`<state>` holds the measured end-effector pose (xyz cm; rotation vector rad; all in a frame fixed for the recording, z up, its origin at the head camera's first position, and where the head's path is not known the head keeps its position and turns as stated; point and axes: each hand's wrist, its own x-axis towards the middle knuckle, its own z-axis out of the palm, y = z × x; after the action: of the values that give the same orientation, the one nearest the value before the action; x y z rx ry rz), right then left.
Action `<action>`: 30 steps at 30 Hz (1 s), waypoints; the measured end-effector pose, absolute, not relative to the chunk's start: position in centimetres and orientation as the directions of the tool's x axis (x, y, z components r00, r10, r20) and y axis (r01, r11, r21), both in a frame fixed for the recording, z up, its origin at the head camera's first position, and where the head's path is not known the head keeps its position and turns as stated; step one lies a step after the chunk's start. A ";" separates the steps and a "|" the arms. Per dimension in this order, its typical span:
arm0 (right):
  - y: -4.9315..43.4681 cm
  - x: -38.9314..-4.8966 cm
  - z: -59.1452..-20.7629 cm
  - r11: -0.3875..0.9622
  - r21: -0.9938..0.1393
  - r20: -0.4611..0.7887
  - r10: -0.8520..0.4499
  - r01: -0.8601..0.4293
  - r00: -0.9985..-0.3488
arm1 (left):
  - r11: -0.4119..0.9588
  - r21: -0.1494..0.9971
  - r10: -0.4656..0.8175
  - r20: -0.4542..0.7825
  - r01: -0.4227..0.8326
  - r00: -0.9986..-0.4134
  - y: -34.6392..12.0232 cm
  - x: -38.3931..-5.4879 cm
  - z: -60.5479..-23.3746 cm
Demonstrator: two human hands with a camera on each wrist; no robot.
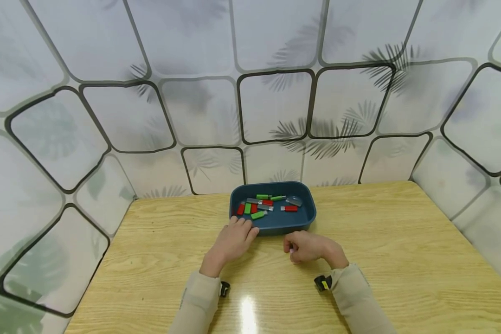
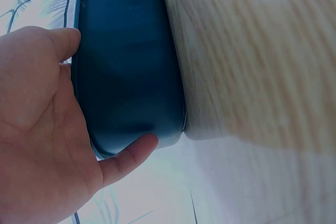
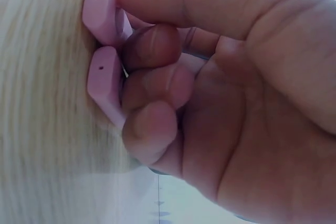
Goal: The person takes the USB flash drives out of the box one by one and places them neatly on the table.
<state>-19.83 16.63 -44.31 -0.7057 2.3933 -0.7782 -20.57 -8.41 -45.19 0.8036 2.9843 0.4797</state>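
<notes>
A dark blue tray [image 1: 284, 230] holds several USB flash drives, some green [image 1: 259, 215], some red [image 1: 291, 208], some clear or grey [image 1: 265, 207]. At its front left corner my left hand [image 1: 235, 239] grips the rim. In the left wrist view, its thumb meets the rim and the little finger lies along the outer wall; the other fingertips are hidden. Just in front of the tray, my right hand [image 1: 311, 247] is curled low over the table. In the right wrist view, thumb and index finger pinch one pink flash drive [image 3: 100, 11]; a second pink flash drive [image 3: 105, 80] lies against the curled fingers.
The wooden table [image 1: 171, 260] runs back to a patterned fabric wall [image 1: 204, 111], which also encloses both sides. The tray stands close to the back edge. A black wrist camera [image 1: 224, 288] sits at the left sleeve, another camera [image 1: 323, 283] at the right.
</notes>
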 end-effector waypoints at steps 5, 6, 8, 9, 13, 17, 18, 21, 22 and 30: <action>16.6 -19.9 -44.5 0.696 -0.647 -0.312 -0.614 -0.311 -0.725 | 0.824 0.291 0.489 0.067 0.485 -0.870 -8.4 -20.6 -45.2; 16.6 -19.9 -44.5 0.695 -0.648 -0.314 -0.616 -0.311 -0.722 | 0.824 0.291 0.489 0.067 0.485 -0.870 -8.4 -20.6 -45.3; 16.7 -19.9 -44.6 0.691 -0.651 -0.313 -0.622 -0.315 -0.718 | 0.826 0.289 0.487 0.066 0.484 -0.871 -8.4 -20.7 -45.3; 16.7 -19.9 -44.5 0.688 -0.653 -0.313 -0.625 -0.315 -0.716 | 0.826 0.289 0.487 0.066 0.484 -0.871 -8.4 -20.7 -45.3; 16.7 -19.9 -44.5 0.683 -0.661 -0.313 -0.626 -0.309 -0.715 | 0.826 0.290 0.487 0.066 0.484 -0.871 -8.4 -20.7 -45.4; 16.7 -19.8 -44.3 0.683 -0.664 -0.311 -0.621 -0.303 -0.719 | 0.825 0.288 0.491 0.063 0.487 -0.869 -8.4 -20.8 -45.5; 16.7 -19.8 -44.3 0.683 -0.664 -0.310 -0.621 -0.304 -0.720 | 0.824 0.288 0.492 0.064 0.488 -0.868 -8.4 -20.8 -45.5; 16.6 -19.7 -44.1 0.673 -0.677 -0.307 -0.625 -0.297 -0.718 | 0.823 0.290 0.494 0.059 0.489 -0.867 -8.5 -20.8 -45.5; 16.5 -19.6 -44.0 0.667 -0.685 -0.306 -0.628 -0.293 -0.715 | 0.823 0.289 0.494 0.058 0.489 -0.867 -8.5 -20.8 -45.5; 16.8 -19.5 -43.2 0.575 -0.767 -0.233 -0.662 -0.285 -0.712 | 0.825 0.289 0.491 0.061 0.486 -0.869 -8.5 -20.7 -45.3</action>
<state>-19.50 16.78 -43.17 -0.7561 2.3037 -0.9949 -20.67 -8.49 -45.27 0.7995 2.9851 0.4662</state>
